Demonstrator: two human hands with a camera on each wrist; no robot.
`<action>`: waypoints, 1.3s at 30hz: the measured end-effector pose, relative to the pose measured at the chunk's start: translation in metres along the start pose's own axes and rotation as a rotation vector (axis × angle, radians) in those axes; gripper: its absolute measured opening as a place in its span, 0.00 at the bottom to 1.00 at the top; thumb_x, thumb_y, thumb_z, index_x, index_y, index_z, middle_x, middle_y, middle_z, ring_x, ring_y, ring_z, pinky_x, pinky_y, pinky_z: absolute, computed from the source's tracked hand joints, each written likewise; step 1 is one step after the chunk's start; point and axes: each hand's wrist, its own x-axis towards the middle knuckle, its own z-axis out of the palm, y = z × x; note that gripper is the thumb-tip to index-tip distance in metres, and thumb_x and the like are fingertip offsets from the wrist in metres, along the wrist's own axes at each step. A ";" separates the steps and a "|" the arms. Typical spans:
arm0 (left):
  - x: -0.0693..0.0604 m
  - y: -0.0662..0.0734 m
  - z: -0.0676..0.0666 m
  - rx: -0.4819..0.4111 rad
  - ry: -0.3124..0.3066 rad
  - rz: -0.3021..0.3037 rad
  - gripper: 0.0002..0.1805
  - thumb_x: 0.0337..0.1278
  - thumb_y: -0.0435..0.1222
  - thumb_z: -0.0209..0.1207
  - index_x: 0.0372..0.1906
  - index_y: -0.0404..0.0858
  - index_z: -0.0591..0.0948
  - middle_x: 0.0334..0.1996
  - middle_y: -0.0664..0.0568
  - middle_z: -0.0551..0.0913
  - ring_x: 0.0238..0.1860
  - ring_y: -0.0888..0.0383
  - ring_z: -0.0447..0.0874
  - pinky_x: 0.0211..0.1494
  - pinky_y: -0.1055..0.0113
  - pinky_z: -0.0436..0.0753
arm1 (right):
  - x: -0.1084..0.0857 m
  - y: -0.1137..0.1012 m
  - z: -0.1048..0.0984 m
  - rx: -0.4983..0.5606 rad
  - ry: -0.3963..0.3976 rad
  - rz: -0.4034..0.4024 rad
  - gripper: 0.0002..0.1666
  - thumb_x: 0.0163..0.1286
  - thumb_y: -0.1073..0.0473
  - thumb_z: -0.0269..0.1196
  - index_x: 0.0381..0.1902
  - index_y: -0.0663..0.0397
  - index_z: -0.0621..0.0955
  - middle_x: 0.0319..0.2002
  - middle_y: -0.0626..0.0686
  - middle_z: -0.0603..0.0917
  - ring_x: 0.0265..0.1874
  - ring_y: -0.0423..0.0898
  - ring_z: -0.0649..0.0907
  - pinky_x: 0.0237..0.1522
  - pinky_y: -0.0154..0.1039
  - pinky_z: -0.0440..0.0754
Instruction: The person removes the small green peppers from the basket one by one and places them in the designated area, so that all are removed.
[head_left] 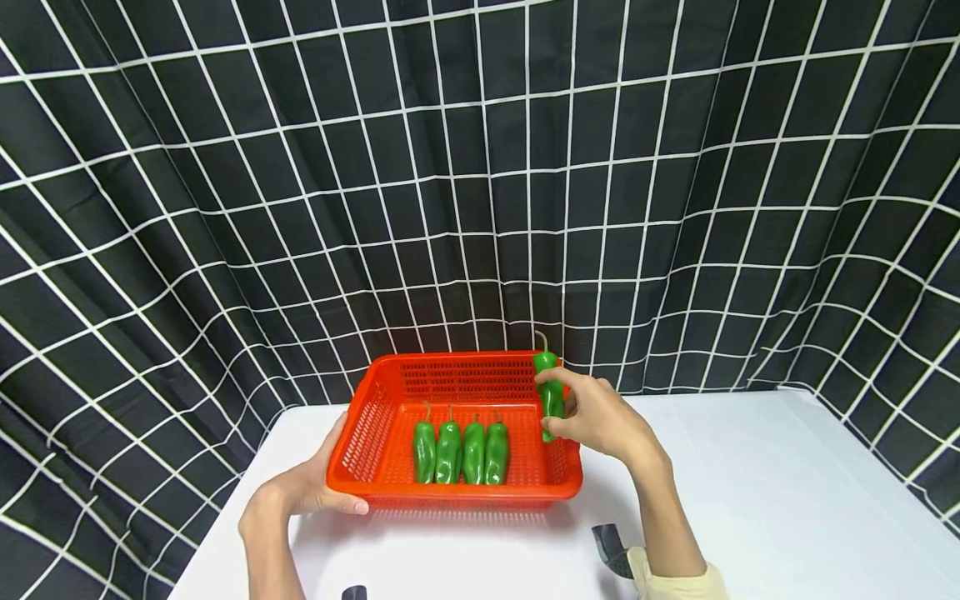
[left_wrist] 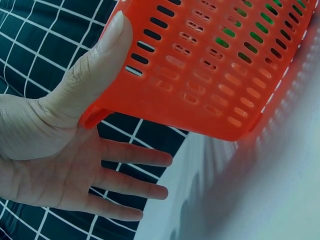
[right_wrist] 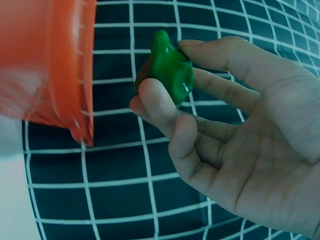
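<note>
The right hand (head_left: 600,417) pinches a green pepper (head_left: 551,396) between thumb and fingers over the right side of the red basket (head_left: 450,492). In the right wrist view the pepper (right_wrist: 170,67) is seen end-on in the fingertips of the hand (right_wrist: 240,125), beside the basket's rim (right_wrist: 70,75). At the basket's left end, the left hand (head_left: 300,487) holds the rim; in the left wrist view the thumb of that hand (left_wrist: 65,135) lies along the basket wall (left_wrist: 150,100) and other fingers extend under it. Several green peppers (head_left: 448,454) lie side by side inside, stems away.
The basket stands on a white table (head_left: 750,483). Behind and at the sides hangs a black curtain (head_left: 465,200) with a white grid. Dark bands (head_left: 612,550) show near both forearms at the lower edge.
</note>
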 end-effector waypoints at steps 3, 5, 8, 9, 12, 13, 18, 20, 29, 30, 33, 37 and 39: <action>-0.001 0.000 0.000 -0.014 -0.008 0.014 0.84 0.34 0.53 0.84 0.85 0.48 0.31 0.85 0.40 0.48 0.75 0.37 0.66 0.73 0.33 0.71 | -0.005 0.003 -0.008 0.009 0.000 0.009 0.32 0.62 0.64 0.72 0.66 0.54 0.79 0.25 0.51 0.86 0.25 0.44 0.82 0.29 0.40 0.77; -0.001 -0.001 0.000 -0.011 -0.010 0.023 0.84 0.34 0.53 0.84 0.85 0.47 0.31 0.85 0.40 0.47 0.75 0.37 0.66 0.73 0.34 0.71 | -0.008 0.007 -0.014 0.004 0.018 0.018 0.33 0.62 0.64 0.72 0.66 0.55 0.79 0.25 0.51 0.85 0.25 0.44 0.82 0.28 0.39 0.77; 0.000 -0.001 -0.001 -0.006 -0.005 0.040 0.84 0.35 0.52 0.84 0.85 0.46 0.31 0.85 0.40 0.47 0.75 0.38 0.66 0.73 0.35 0.71 | -0.012 0.013 -0.021 -0.009 0.050 0.039 0.33 0.62 0.64 0.71 0.66 0.55 0.78 0.26 0.53 0.85 0.26 0.45 0.81 0.27 0.39 0.76; 0.000 -0.001 -0.002 -0.005 -0.004 0.046 0.83 0.35 0.52 0.84 0.85 0.46 0.32 0.85 0.40 0.47 0.75 0.38 0.66 0.73 0.35 0.71 | -0.013 0.015 -0.023 -0.015 0.056 0.045 0.34 0.62 0.64 0.72 0.67 0.56 0.78 0.27 0.53 0.85 0.27 0.45 0.81 0.27 0.40 0.76; 0.000 -0.001 -0.002 -0.009 -0.005 0.049 0.83 0.35 0.52 0.84 0.85 0.46 0.32 0.85 0.40 0.47 0.76 0.37 0.65 0.73 0.34 0.71 | -0.015 0.025 -0.028 -0.038 0.054 0.084 0.34 0.62 0.63 0.72 0.67 0.56 0.78 0.29 0.54 0.86 0.29 0.45 0.82 0.28 0.40 0.76; 0.000 -0.001 -0.002 -0.010 -0.006 0.048 0.83 0.35 0.52 0.84 0.85 0.47 0.32 0.85 0.40 0.47 0.76 0.37 0.65 0.73 0.34 0.71 | -0.015 0.029 -0.029 -0.052 0.053 0.097 0.34 0.62 0.63 0.72 0.67 0.56 0.78 0.30 0.55 0.86 0.29 0.46 0.81 0.28 0.40 0.75; 0.001 -0.001 -0.002 -0.020 -0.006 0.053 0.83 0.34 0.52 0.84 0.85 0.47 0.33 0.85 0.41 0.47 0.77 0.37 0.63 0.74 0.34 0.70 | -0.011 0.052 -0.026 -0.116 0.019 0.198 0.31 0.61 0.64 0.72 0.64 0.55 0.80 0.33 0.56 0.84 0.28 0.47 0.80 0.29 0.40 0.74; 0.003 -0.002 -0.002 -0.028 -0.008 0.067 0.83 0.34 0.52 0.84 0.85 0.47 0.33 0.85 0.41 0.46 0.77 0.37 0.62 0.74 0.33 0.70 | -0.007 0.062 -0.022 -0.132 -0.016 0.255 0.31 0.60 0.64 0.73 0.63 0.54 0.81 0.37 0.59 0.84 0.31 0.49 0.81 0.32 0.41 0.77; 0.005 -0.002 -0.001 -0.048 -0.015 0.054 0.84 0.34 0.53 0.84 0.85 0.49 0.31 0.86 0.42 0.45 0.79 0.36 0.59 0.75 0.32 0.69 | 0.009 0.090 0.004 -0.248 -0.129 0.381 0.31 0.54 0.64 0.75 0.58 0.52 0.83 0.41 0.60 0.82 0.36 0.53 0.80 0.39 0.50 0.79; 0.005 -0.002 -0.001 -0.042 -0.017 0.053 0.84 0.34 0.53 0.84 0.85 0.49 0.31 0.86 0.41 0.46 0.79 0.36 0.59 0.74 0.32 0.69 | 0.011 0.091 0.006 -0.262 -0.135 0.387 0.31 0.53 0.64 0.75 0.57 0.52 0.83 0.42 0.60 0.82 0.37 0.53 0.80 0.40 0.51 0.80; 0.005 -0.002 -0.001 -0.044 -0.013 0.042 0.84 0.34 0.53 0.84 0.85 0.50 0.31 0.86 0.42 0.46 0.79 0.36 0.59 0.74 0.32 0.69 | 0.014 0.095 0.013 -0.268 -0.158 0.394 0.31 0.52 0.65 0.77 0.56 0.51 0.84 0.44 0.60 0.83 0.39 0.54 0.80 0.42 0.53 0.81; 0.006 -0.003 -0.002 -0.042 -0.006 0.043 0.84 0.33 0.53 0.84 0.86 0.50 0.32 0.86 0.42 0.46 0.79 0.37 0.59 0.74 0.32 0.69 | 0.016 0.098 0.019 -0.258 -0.173 0.392 0.33 0.50 0.67 0.79 0.55 0.50 0.85 0.46 0.61 0.83 0.41 0.53 0.80 0.45 0.54 0.82; 0.006 -0.003 -0.002 -0.036 -0.004 0.046 0.84 0.33 0.53 0.84 0.86 0.50 0.32 0.86 0.42 0.47 0.78 0.37 0.60 0.74 0.32 0.70 | 0.017 0.099 0.021 -0.251 -0.175 0.384 0.34 0.48 0.68 0.80 0.55 0.48 0.85 0.49 0.62 0.83 0.42 0.54 0.81 0.48 0.56 0.83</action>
